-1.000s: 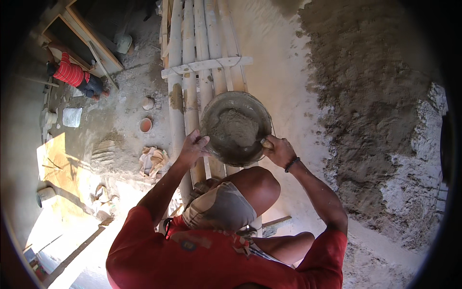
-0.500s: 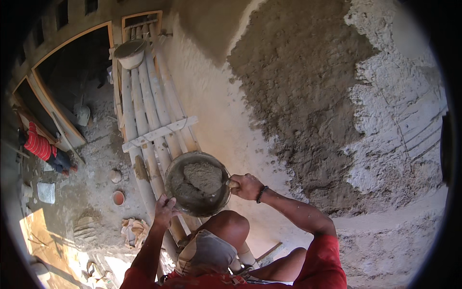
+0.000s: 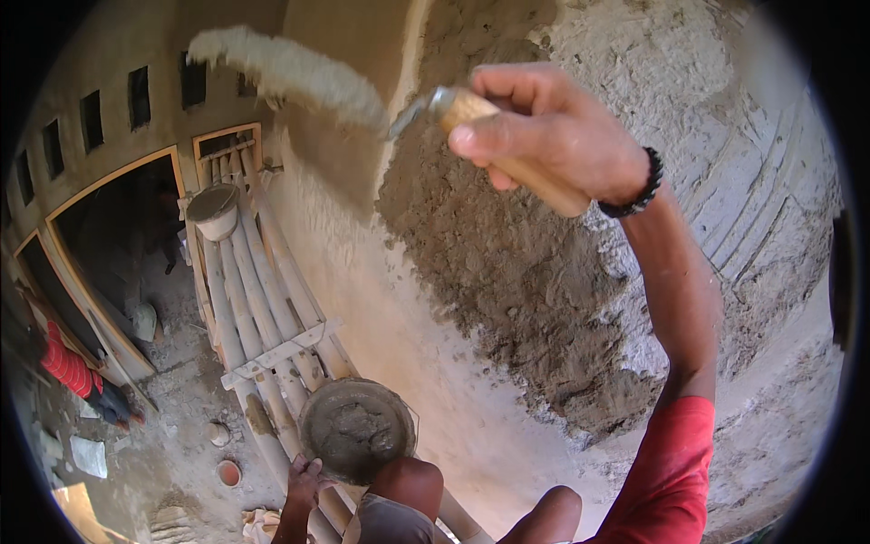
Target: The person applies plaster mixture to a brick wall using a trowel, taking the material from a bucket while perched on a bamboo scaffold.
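My right hand [image 3: 557,136] is raised high, its fingers wrapped round the wooden handle of a trowel [image 3: 507,159]. Thick grey wet mortar [image 3: 290,77] covers the trowel's blade, which points left and is blurred by motion. Low in the view, a round metal basin [image 3: 313,426] of mortar rests on the poles beside my bent knee. My left hand [image 3: 308,479] holds the basin's near left rim with curled fingers. Right of the basin rises a wall [image 3: 517,272] with a dark patch of rough fresh mortar between paler areas.
Long poles [image 3: 258,304] with a crosspiece [image 3: 281,354] form a raised platform. A second basin [image 3: 214,210] stands at its far end. Down on the left floor are a reddish pot [image 3: 228,473], a shovel [image 3: 144,322] and a person in a red striped shirt [image 3: 68,363].
My right hand has risen from the basin's right side, lifting the trowel loaded with mortar. My left hand stays at the rim. The view has tilted up, so the basin appears lower.
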Demonstrator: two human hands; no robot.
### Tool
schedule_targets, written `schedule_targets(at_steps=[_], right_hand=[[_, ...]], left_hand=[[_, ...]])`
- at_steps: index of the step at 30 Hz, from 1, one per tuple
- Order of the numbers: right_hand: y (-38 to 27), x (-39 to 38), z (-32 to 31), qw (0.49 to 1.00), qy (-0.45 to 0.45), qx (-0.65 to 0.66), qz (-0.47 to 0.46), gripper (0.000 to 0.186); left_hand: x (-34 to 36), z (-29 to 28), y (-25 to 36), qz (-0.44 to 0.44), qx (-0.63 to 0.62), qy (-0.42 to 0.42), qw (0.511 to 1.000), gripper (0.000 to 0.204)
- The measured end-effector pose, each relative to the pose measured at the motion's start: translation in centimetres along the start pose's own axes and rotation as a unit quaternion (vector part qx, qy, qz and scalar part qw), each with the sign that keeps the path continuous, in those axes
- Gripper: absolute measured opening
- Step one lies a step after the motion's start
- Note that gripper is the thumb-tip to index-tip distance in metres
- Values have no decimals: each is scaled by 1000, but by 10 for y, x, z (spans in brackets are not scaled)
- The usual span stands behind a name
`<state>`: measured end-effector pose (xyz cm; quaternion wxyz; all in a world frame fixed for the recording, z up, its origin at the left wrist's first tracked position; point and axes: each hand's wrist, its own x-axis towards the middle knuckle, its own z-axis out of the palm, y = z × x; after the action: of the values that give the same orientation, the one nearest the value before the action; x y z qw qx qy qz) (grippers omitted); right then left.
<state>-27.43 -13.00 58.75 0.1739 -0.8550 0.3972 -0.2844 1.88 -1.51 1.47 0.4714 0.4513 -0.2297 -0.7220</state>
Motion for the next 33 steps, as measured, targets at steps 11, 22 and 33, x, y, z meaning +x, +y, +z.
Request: schedule_targets(at_steps=[11, 22, 33], right_hand=[[77, -82, -230, 883, 352, -235, 204, 39], [145, -112, 15, 920, 115, -40, 372, 36], [182, -212, 264, 932, -201, -188, 235, 26]], left_hand=[[12, 4, -16, 4, -27, -19, 999, 6], [-26, 40, -53, 51, -72, 202, 975, 56], [-38, 88, -78, -137, -154, 14, 978, 57]])
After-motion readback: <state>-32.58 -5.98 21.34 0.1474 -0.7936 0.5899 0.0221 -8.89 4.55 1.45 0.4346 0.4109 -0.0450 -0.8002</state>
